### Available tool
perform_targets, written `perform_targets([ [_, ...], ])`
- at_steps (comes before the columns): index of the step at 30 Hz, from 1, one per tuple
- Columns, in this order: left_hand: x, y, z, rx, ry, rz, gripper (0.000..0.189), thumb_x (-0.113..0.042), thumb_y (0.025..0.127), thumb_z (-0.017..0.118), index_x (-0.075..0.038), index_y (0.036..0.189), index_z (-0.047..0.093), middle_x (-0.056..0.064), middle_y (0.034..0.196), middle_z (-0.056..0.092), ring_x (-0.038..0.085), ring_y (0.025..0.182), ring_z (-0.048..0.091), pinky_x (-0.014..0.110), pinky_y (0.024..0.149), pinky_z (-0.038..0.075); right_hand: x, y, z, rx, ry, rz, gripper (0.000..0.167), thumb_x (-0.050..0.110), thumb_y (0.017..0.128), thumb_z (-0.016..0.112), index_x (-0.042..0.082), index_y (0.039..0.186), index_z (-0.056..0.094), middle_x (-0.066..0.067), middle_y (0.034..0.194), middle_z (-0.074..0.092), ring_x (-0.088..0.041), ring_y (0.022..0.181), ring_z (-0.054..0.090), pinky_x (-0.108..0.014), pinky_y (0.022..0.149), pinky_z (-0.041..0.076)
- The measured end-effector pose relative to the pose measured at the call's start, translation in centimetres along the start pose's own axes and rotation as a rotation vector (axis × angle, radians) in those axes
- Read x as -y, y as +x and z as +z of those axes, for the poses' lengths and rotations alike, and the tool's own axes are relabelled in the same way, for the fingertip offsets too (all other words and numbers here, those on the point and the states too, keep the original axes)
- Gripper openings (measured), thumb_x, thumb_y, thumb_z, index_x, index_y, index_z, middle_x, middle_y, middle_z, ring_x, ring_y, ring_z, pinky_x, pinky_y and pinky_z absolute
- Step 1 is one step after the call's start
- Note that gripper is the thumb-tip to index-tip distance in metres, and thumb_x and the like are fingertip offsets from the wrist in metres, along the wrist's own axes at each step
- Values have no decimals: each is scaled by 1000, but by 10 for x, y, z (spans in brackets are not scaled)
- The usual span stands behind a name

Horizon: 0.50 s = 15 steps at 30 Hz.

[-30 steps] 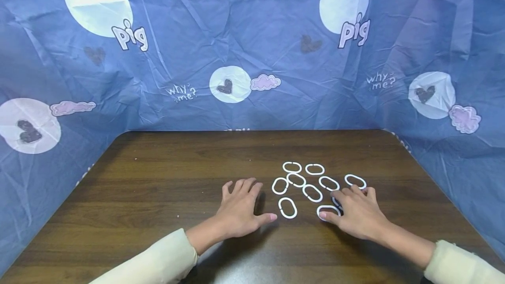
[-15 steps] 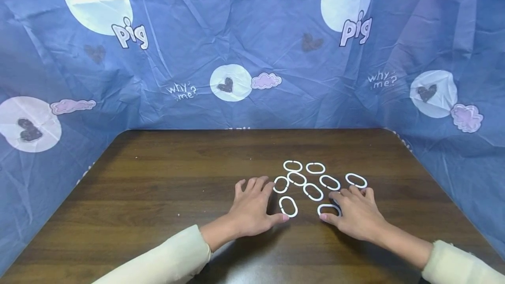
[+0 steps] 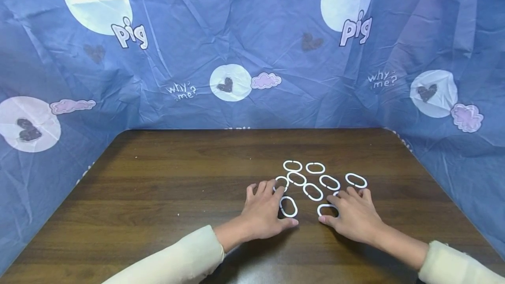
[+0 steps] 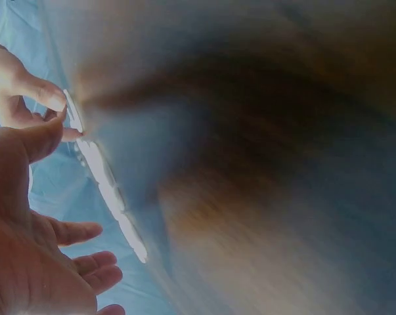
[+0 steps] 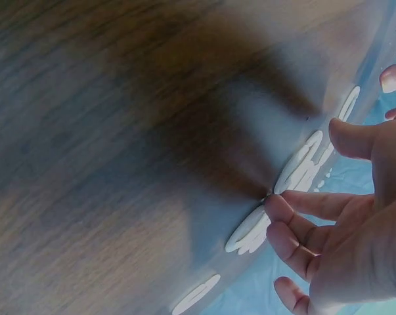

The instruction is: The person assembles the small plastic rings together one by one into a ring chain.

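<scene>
Several white oval split links lie on the brown wooden table in the head view. My left hand (image 3: 263,210), fingers spread, is at the left of the group; its fingertips partly cover one link (image 3: 281,178). Its thumb is just below the front left link (image 3: 296,208). My right hand (image 3: 353,214) is low over the right side, its thumb at the edge of another link (image 3: 319,210) and its fingers hiding most of one more (image 3: 336,193). The right wrist view shows that hand's fingers loosely bent, fingertips at the row of links (image 5: 299,161), pinching none.
Another link (image 3: 347,179) lies beyond the right fingers, and two more, one of them this link (image 3: 315,164), lie at the back. Wood table (image 3: 165,179) spreads to the left. A blue printed cloth (image 3: 252,21) hangs behind and at both sides.
My left hand has moved right to the links, its fingers now over the left one. The right hand has barely shifted. The links appear to lie where they were.
</scene>
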State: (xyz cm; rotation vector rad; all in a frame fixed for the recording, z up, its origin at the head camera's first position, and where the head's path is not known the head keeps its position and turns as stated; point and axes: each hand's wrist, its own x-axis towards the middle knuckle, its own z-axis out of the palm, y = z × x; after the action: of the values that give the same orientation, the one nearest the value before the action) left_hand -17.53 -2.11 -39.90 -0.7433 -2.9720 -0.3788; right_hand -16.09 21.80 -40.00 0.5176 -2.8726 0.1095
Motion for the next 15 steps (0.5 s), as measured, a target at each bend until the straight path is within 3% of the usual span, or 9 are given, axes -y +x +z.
perform_targets([
  [10, -13, 13, 3, 32, 65, -6, 76, -62, 78, 68, -12, 133, 54, 7, 131, 47, 22, 113, 39, 44, 93, 30, 5, 3, 2, -25, -59, -31, 56, 55, 75, 73, 2, 94, 73, -11, 85, 67, -30, 89, 57, -55, 83, 31],
  [15, -15, 17, 5, 38, 125, -13, 70, -62, 78, 67, -13, 126, 59, 5, 119, 52, 20, 106, 43, 39, 85, 31, 8, 6, 6, -59, -113, -69, 51, 54, 75, 73, 3, 81, 72, -9, 76, 64, -29, 82, 56, -53, 81, 32],
])
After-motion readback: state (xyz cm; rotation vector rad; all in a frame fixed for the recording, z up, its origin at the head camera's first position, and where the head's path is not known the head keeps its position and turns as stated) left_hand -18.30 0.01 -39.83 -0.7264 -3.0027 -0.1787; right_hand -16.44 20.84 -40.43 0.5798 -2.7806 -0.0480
